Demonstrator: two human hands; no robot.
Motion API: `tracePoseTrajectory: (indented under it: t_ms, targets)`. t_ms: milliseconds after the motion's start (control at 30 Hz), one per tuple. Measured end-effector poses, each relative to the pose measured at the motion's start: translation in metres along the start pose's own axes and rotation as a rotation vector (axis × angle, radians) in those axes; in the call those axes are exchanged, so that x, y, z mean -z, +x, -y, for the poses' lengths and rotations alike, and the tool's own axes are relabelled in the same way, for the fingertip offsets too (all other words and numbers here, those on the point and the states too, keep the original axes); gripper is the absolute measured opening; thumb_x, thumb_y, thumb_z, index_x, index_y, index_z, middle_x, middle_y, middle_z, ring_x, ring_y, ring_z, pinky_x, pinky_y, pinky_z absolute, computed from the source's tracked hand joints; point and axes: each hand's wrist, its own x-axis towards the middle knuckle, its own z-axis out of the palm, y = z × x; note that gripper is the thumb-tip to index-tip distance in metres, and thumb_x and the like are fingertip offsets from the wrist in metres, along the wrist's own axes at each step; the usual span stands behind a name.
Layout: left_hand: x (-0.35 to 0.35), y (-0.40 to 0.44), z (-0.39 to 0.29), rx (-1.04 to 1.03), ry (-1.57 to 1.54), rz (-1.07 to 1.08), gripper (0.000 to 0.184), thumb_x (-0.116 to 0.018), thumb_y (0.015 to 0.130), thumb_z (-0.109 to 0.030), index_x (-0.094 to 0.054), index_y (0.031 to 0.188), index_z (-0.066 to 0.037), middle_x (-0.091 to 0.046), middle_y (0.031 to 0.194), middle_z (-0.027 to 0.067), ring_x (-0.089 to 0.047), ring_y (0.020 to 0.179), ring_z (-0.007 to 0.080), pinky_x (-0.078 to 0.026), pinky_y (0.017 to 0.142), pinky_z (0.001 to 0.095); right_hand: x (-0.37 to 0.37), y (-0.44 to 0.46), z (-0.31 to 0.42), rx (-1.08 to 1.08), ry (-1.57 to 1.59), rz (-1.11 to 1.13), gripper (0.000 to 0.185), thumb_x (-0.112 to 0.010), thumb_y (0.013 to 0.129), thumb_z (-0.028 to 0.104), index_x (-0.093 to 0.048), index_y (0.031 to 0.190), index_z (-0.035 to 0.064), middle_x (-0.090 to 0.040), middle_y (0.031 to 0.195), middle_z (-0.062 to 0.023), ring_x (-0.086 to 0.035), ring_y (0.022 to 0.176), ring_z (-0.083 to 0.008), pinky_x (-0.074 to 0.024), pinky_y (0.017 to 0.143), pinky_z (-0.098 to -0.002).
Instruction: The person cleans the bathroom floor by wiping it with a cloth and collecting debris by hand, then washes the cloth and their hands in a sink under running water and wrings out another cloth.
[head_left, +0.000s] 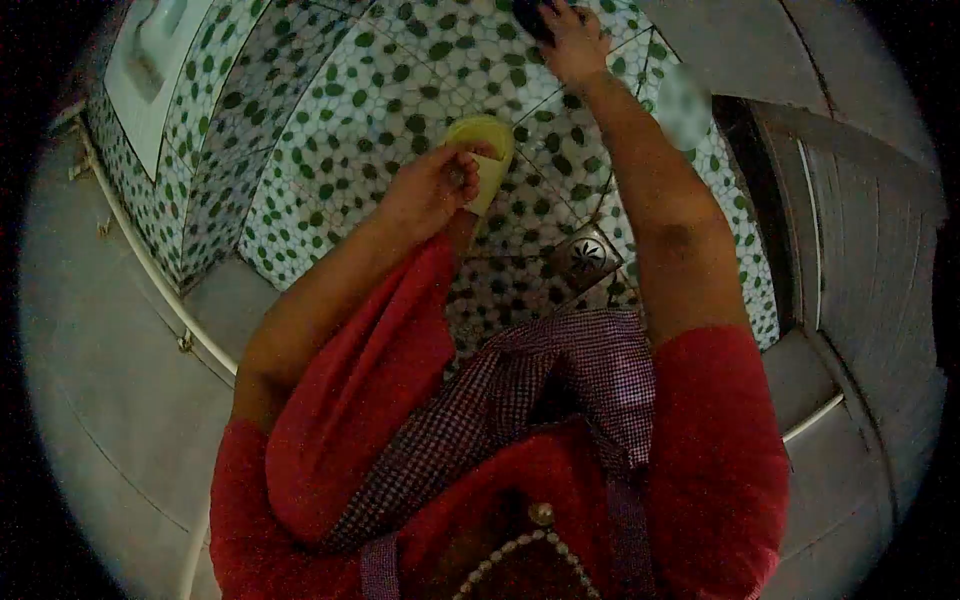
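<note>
At the top of the head view my right hand (578, 48) reaches far forward, its fingers wrapped over a dark, rounded scrubber-like object (534, 20). That object is against the pebble-patterned tiled floor (400, 130) and partly cut off by the frame edge, so its exact kind is unclear. My left hand (432, 188) is held in a loose fist near the middle, with nothing visible in it. Just beyond and below it is a yellow slipper (482, 135) on a foot, partly hidden by the hand.
A square metal floor drain (585, 257) lies in the tiles, right of centre. A white ceramic fixture (150, 75) stands at upper left. A pale pipe (150, 265) runs along the left wall. At right is a dark door-like panel (870, 230) beside the tiles.
</note>
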Motion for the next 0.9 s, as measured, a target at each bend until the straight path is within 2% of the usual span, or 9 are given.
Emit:
tracePoseTrajectory:
  t_ms: [100,167,300,500,600,733,800,867,900]
  targets:
    - [0.007,0.005,-0.004,0.019,-0.012,0.06,0.02,-0.042,0.09,-0.019,-0.051,0.079,-0.004,-0.053,0.079,0.0053,-0.05,0.071,0.0152,-0.043,0.066,0.0279,-0.061,-0.027,-0.023,0.417,-0.062,-0.311,0.052,-0.057,0.07,0.013,-0.047,0.121,0.0197,-0.04,0.13,-0.003,-0.034,0.116,-0.0302,-0.033,0.087,-0.0482]
    - [0.009,0.01,-0.005,0.026,-0.004,0.101,0.02,-0.042,0.09,-0.019,-0.051,0.079,-0.004,-0.054,0.08,0.0058,-0.05,0.07,0.0154,-0.043,0.066,0.0282,-0.082,-0.079,-0.03,0.547,0.204,-0.323,0.056,-0.055,0.063,-0.001,-0.053,0.115,0.0191,-0.046,0.123,-0.0015,-0.038,0.114,-0.0257,-0.0321,0.089,-0.045]
    - [0.002,0.022,0.002,0.038,-0.06,0.13,0.018,-0.045,0.088,-0.019,-0.051,0.079,-0.004,-0.054,0.08,0.0064,-0.051,0.069,0.0161,-0.045,0.065,0.0289,-0.105,-0.224,-0.029,0.686,0.368,0.209,0.056,-0.05,0.058,-0.008,-0.056,0.11,0.0124,-0.049,0.12,-0.0045,-0.042,0.112,-0.0291,-0.0326,0.093,-0.041]
    - [0.004,0.026,0.01,0.039,0.03,0.144,0.016,-0.049,0.087,-0.019,-0.052,0.082,-0.003,-0.054,0.079,0.008,-0.052,0.07,0.0185,-0.047,0.065,0.0315,-0.081,-0.272,-0.127,-0.182,1.16,-0.052,0.06,-0.036,0.066,-0.008,-0.044,0.123,0.0078,-0.04,0.127,-0.0105,-0.037,0.12,-0.0248,-0.0289,0.1,-0.0356]
    - [0.007,0.028,0.014,0.043,0.002,0.255,0.017,-0.049,0.087,-0.019,-0.052,0.083,-0.003,-0.055,0.081,0.0092,-0.053,0.071,0.0202,-0.047,0.067,0.0327,-0.11,-0.266,-0.196,-0.35,0.393,-0.489,0.062,-0.053,0.081,0.035,-0.03,0.133,0.0106,-0.025,0.134,-0.0259,-0.026,0.122,-0.0442,-0.0272,0.098,-0.048]
    - [0.005,0.03,0.024,0.033,-0.011,0.245,0.018,-0.048,0.088,-0.02,-0.052,0.084,-0.003,-0.055,0.081,0.009,-0.053,0.072,0.0209,-0.046,0.069,0.0334,-0.155,-0.215,-0.159,-0.682,-0.071,-0.645,0.067,-0.052,0.077,0.052,-0.041,0.126,0.0075,-0.037,0.127,-0.021,-0.034,0.114,-0.0385,-0.0341,0.089,-0.0492]
    - [0.007,0.038,0.027,0.034,-0.027,0.239,0.018,-0.048,0.088,-0.021,-0.052,0.085,-0.003,-0.055,0.081,0.009,-0.053,0.072,0.0211,-0.046,0.069,0.0336,-0.144,-0.196,-0.098,-0.595,-0.066,-0.713,0.054,-0.058,0.075,0.041,-0.051,0.114,0.005,-0.043,0.12,-0.0207,-0.04,0.106,-0.0397,-0.0378,0.081,-0.0485]
    - [0.009,0.041,0.029,0.039,-0.066,0.231,0.019,-0.048,0.088,-0.021,-0.052,0.086,-0.003,-0.055,0.08,0.0091,-0.053,0.072,0.0213,-0.046,0.069,0.0339,-0.14,-0.186,-0.045,-0.259,0.135,-0.836,0.04,-0.063,0.069,0.024,-0.057,0.104,0.0057,-0.048,0.112,-0.0186,-0.045,0.097,-0.0369,-0.0399,0.076,-0.0457]
    - [-0.007,0.025,0.022,0.002,0.021,0.225,0.019,-0.047,0.088,-0.02,-0.053,0.086,-0.003,-0.055,0.081,0.0091,-0.053,0.073,0.0211,-0.045,0.069,0.0337,-0.123,-0.183,-0.012,-0.338,0.209,-0.204,0.041,-0.061,0.062,0.009,-0.057,0.102,0.0075,-0.051,0.107,-0.0164,-0.047,0.096,-0.0349,-0.0411,0.076,-0.0432]
